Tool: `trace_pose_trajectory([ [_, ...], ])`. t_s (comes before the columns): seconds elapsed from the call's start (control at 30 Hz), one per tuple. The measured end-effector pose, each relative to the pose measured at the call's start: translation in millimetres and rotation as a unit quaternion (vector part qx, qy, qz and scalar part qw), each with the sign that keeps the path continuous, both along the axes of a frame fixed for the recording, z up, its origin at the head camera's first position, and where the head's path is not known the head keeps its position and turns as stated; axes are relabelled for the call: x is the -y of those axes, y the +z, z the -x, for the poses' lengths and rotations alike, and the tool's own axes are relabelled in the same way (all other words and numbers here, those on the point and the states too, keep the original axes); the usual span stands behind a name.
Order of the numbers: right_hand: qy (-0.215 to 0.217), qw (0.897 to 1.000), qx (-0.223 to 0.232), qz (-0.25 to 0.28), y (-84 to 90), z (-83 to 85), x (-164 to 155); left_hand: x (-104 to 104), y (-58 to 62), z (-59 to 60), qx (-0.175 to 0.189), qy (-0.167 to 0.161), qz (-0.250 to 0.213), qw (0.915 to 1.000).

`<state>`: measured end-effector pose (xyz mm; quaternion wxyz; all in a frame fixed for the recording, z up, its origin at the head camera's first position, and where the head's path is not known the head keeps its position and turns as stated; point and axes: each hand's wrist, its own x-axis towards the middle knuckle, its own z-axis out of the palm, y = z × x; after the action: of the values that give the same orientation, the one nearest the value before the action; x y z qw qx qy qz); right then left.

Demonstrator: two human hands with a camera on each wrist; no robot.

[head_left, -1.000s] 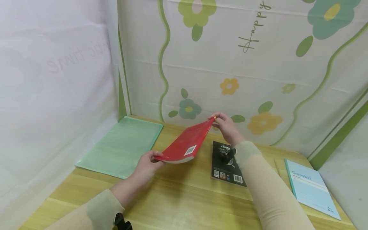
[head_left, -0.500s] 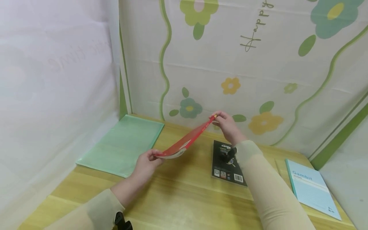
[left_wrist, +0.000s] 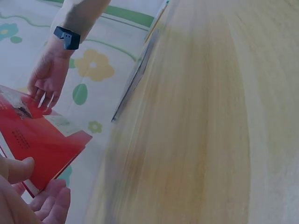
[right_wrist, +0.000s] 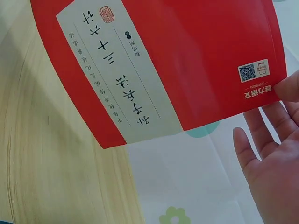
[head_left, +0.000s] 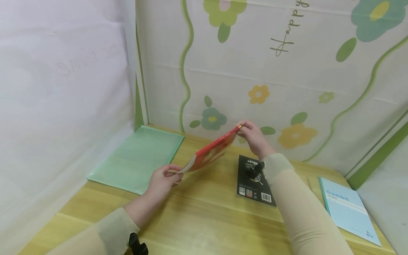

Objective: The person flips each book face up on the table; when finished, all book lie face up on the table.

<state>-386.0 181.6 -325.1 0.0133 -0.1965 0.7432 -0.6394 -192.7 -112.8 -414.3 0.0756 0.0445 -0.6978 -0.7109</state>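
Note:
A thin red book point(head_left: 211, 150) is held tilted above the table between both hands. My left hand point(head_left: 163, 179) pinches its near left corner, thumb on one face and fingers behind, as the left wrist view shows. My right hand point(head_left: 253, 136) grips the far right corner, higher up. In the right wrist view the red cover point(right_wrist: 205, 56) carries a pale strip with Chinese characters and a small QR code close to the right thumb. Below the right forearm lies a black book point(head_left: 251, 184), partly hidden by the sleeve and wrist camera.
A translucent green folder point(head_left: 140, 159) lies at the table's back left. At the right edge is a light blue "Gambit" notebook point(head_left: 349, 210). White flower-patterned cloth point(head_left: 223, 71) walls off the back and both sides of the wooden table point(head_left: 204, 219).
Both hands have turned the red book over: its barcoded face pointed up at first, then it stood edge-on, and now its other face shows below the spine. Both hands still grip it.

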Motion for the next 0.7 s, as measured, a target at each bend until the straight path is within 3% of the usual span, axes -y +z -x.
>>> trace_pose_trajectory([
  [0.3, 0.002, 1.000, 0.002, -0.028, -0.6, -2.8, 0.3, 4.9, -2.5, -1.1, -0.004, 0.021, 0.070, 0.9973],
  [0.7, -0.013, 0.999, 0.003, -0.047, -0.9, -3.7, -3.7, 2.8, -5.7, -0.7, -0.012, 0.013, 0.087, 0.9961],
])
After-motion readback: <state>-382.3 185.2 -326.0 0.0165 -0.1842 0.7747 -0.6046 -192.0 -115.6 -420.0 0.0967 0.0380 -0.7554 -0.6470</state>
